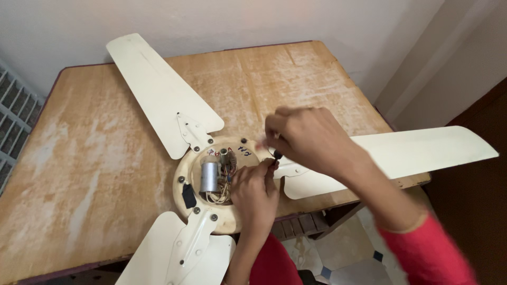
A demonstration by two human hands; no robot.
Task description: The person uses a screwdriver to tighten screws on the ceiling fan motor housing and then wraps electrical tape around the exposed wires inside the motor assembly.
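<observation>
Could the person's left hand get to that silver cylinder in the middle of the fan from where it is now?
Probably yes. The left hand rests on the open fan hub, just beside the silver cylinder, which lies uncovered. Only loose wires lie between them, and the right hand works farther off.

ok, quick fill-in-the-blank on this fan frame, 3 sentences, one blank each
1. The ceiling fan lying on the wooden table has ____ blades in view.
2. Inside the open hub sits a silver part shaped like a ____, the capacitor.
3. The left hand and right hand meet at the hub's ____ edge as the picture shows it.

Missing words: three; cylinder; right
</observation>
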